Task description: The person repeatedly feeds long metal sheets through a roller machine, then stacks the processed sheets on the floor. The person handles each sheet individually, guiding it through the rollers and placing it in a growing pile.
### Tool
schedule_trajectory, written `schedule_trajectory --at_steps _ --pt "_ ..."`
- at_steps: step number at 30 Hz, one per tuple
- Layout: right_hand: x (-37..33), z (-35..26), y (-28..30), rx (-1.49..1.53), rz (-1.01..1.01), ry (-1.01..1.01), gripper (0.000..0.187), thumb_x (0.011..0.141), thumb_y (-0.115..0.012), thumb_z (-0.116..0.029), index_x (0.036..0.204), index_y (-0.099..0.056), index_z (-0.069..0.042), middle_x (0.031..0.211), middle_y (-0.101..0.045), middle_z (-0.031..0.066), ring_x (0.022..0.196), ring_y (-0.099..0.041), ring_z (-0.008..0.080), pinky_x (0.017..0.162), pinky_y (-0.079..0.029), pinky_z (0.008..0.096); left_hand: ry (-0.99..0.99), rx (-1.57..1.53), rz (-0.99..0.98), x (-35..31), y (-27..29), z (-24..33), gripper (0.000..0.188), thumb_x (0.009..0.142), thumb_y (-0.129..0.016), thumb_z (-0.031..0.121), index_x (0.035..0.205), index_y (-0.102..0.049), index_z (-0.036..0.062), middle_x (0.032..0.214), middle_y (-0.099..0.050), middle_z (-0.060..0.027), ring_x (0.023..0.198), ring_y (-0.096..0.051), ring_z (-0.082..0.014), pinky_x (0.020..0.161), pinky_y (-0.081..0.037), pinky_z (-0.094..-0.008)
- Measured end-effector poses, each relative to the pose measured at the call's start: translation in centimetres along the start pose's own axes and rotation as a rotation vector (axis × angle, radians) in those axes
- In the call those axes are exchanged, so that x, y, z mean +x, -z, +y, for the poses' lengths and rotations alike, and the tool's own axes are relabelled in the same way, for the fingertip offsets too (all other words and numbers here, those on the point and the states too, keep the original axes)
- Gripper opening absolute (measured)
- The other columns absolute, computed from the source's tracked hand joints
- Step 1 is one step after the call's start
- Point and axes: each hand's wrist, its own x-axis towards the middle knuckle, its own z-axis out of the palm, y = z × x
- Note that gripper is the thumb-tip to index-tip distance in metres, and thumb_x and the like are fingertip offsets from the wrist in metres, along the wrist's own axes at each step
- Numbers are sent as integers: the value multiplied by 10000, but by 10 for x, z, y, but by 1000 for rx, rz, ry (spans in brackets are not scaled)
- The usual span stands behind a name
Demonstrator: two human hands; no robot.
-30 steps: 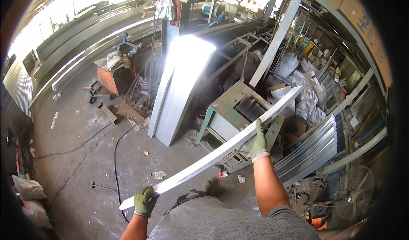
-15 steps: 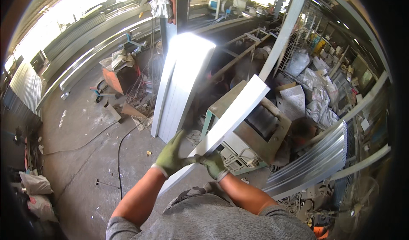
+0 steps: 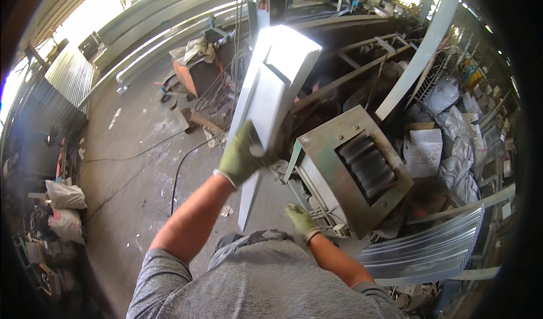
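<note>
My left hand (image 3: pixel 243 156), in a green work glove, grips a long pale metal channel (image 3: pixel 263 101) around its lower half. The channel lies over or against a stack of similar bright metal profiles (image 3: pixel 300 56), whose far end is washed out by glare. Its near end (image 3: pixel 247 203) tapers down over the floor, pointing toward me. My right hand (image 3: pixel 302 219), gloved in green too, is off the channel and holds nothing; the fingers look loosely apart. It is nearest to the lower side of a worn greenish machine (image 3: pixel 331 132).
Curved corrugated metal sheets (image 3: pixel 424 251) lie at the right, below white sacks (image 3: pixel 458 155). A slanted metal post (image 3: pixel 421 53) rises behind the machine. A dark cable (image 3: pixel 180 174) crosses the concrete floor. More sacks (image 3: pixel 67 206) are at the left.
The channel has moved left from across the machine onto the stack, with my left hand holding it. My right hand has let go and dropped away. The view has shifted.
</note>
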Motion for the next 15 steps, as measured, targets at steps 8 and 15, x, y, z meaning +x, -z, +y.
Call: schedule_trajectory --at_steps 8,15 --pt "-87 173 94 304 325 -599 486 991 -727 -338 1345 -750 -6 1074 -761 52 903 -667 156 778 -537 334 -60 80 262 95 109 -58 508 870 -933 247 1246 -649 55 1093 -742 -94 1018 -727 -229 914 -587 -394" --pt "-159 287 134 -912 1 -221 294 980 -687 -312 1094 -764 -52 932 -700 59 773 -643 199 698 -531 386 -27 122 298 192 131 -196 616 795 -987 319 1219 -637 43 993 -699 -79 901 -673 -218 846 -567 -373"
